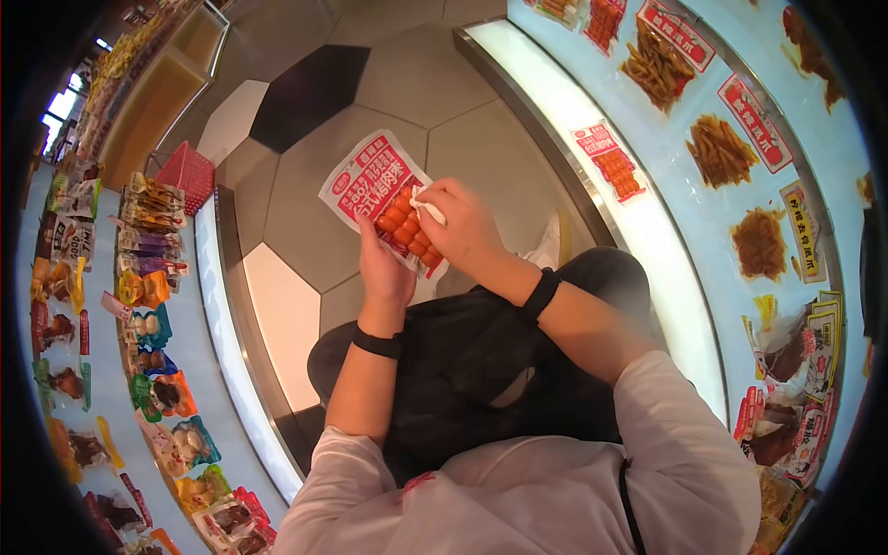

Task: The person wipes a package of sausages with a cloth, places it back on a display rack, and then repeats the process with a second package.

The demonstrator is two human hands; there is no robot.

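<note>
A red and white packet of sausages (375, 180) is held up over my lap, its printed front facing me. My left hand (385, 273) grips its lower left edge, thumb on the front and the other fingers behind. My right hand (467, 227) pinches a crumpled white tissue or cloth (429, 209) against the packet's clear window, where orange-red sausages (404, 228) show. The right fingertips partly cover the window's right side. A black band sits on each wrist.
Lit shelves with packaged snacks (166, 393) curve along the left. On the right, a similar sausage packet (608, 163) lies on a glowing ledge, below hanging packs (721, 153). A pink basket (187, 176) stands on the tiled floor at upper left.
</note>
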